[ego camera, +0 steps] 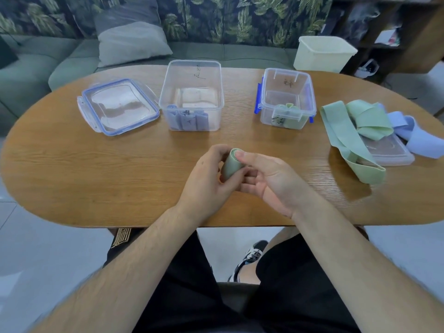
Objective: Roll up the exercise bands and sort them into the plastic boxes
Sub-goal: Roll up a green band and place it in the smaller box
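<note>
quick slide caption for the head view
Left hand and right hand hold a rolled green band over the wooden table, green-band box beyond.

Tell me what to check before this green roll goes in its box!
1. Roll wound up: ok.
2. Left hand and right hand grip it: ok.
3. Loose end tucked in: cannot tell.
4. Right box open: ok.
5. Green rolls inside it, so colour matches: ok.
6. Room left in it: ok.

Home living room: sofa (48, 66), cushion (129, 42), leaf wallpaper (240, 18).
</note>
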